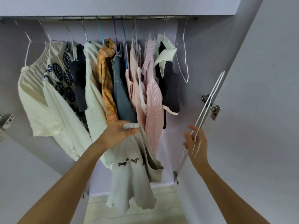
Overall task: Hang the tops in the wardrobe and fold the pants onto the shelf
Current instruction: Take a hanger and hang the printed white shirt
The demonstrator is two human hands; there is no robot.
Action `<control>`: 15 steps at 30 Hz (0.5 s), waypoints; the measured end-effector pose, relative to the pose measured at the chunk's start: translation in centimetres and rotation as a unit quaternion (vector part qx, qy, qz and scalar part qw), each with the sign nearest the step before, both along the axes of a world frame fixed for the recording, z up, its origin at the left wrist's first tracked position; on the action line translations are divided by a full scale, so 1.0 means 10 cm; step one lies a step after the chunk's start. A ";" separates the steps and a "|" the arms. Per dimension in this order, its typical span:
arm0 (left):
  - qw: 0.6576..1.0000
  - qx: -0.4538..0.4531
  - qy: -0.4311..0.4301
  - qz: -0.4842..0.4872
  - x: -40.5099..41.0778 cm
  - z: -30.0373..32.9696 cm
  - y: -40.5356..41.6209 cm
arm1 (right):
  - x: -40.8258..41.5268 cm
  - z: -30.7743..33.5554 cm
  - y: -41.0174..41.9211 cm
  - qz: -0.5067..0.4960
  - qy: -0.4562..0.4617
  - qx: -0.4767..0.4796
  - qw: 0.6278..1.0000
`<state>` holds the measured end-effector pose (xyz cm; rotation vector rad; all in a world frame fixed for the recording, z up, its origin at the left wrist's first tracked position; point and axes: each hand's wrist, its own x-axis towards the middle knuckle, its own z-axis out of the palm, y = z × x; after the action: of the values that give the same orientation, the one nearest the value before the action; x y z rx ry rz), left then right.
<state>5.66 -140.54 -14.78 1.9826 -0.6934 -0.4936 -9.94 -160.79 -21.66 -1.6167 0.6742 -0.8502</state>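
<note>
My left hand (120, 130) grips the bunched top edge of a light grey top (132, 180) printed with small dark dogs; the top hangs down in front of the open wardrobe. My right hand (195, 142) holds a white wire hanger (208, 102), blurred, which slants up to the right along the door. Several tops hang from the metal rail (129, 17), among them a white blouse (40, 101), an orange plaid shirt (106, 81) and a pink striped shirt (153, 101).
An empty white hanger (184, 62) hangs at the rail's right end. The open right door (258, 110) carries metal hinges (214, 110). A pale shelf (134, 212) lies at the wardrobe's bottom. Another hinge (6, 121) sits on the left door.
</note>
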 end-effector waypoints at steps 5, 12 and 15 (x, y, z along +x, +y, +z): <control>0.996 0.038 -0.076 0.032 -0.02 -0.06 0.07 | -0.08 -0.03 0.16 0.035 0.092 -0.099 0.990; 0.995 0.035 -0.038 0.085 0.01 -0.05 0.18 | 0.08 0.26 0.32 -0.115 -0.113 0.243 0.957; 0.997 0.038 -0.034 0.059 -0.03 0.01 0.21 | 0.27 0.38 0.38 -0.073 -0.212 0.378 0.898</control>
<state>5.31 -138.42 -14.71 2.1072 -0.6040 -0.3884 -7.24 -157.00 -17.82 -0.6584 0.6957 -0.8636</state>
